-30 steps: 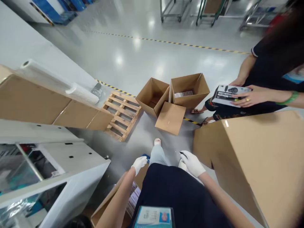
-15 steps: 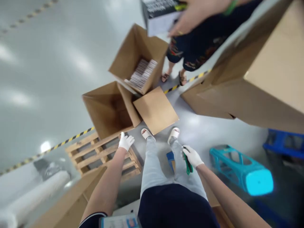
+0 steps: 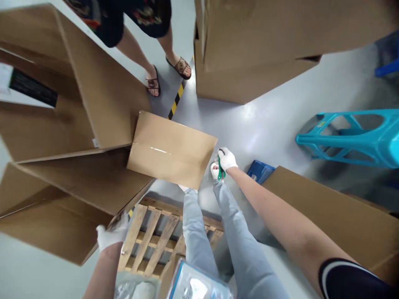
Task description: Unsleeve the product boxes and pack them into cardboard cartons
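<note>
My right hand (image 3: 227, 158), in a white glove, is closed around a green utility knife (image 3: 220, 171) above my foot, near a corner of the cardboard flap. At the lower left, my white-gloved left hand (image 3: 112, 234) is at the near edge of an open cardboard box (image 3: 59, 224). Its fingers are smeared by motion, so whether they grip the edge is unclear. A wide cardboard flap (image 3: 174, 149) stretches from the boxes toward my feet. Behind it stands another open box (image 3: 106, 91), with a black-and-white carton (image 3: 34, 87) inside.
Another person's legs (image 3: 140, 54) stand beyond the boxes. A large cardboard box (image 3: 249, 62) is at the upper right, a turquoise stool (image 3: 352, 137) at the right. A wooden pallet (image 3: 156, 236) lies below, and another cardboard box (image 3: 327, 211) sits by my right arm.
My view has turned and come closer to the boxes. My left hand has gone to the box edge; my right hand still holds the knife. The other person's hand and carton have left the upper view.
</note>
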`<state>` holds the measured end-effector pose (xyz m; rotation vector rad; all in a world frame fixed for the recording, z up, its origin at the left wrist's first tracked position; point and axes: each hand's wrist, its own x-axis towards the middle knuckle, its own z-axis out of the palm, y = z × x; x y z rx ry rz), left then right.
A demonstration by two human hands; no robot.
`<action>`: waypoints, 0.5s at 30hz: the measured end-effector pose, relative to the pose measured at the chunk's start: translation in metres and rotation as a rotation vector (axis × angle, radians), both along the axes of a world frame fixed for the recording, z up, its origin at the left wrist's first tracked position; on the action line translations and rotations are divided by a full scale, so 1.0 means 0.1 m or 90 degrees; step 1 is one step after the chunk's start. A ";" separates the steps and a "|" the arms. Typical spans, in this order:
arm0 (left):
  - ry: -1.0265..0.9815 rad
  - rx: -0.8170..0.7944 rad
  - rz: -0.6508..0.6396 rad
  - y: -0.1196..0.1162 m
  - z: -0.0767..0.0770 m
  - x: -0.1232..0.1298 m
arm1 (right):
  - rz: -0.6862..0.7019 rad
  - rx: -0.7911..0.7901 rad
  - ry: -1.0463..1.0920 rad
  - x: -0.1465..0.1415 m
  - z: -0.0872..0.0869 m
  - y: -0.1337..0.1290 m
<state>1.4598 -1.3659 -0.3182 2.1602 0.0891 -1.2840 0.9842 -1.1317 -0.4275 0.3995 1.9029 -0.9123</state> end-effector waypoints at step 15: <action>0.197 0.361 -0.289 1.68 -0.34 -0.21 | 0.088 -0.011 0.168 -0.25 -0.77 -0.01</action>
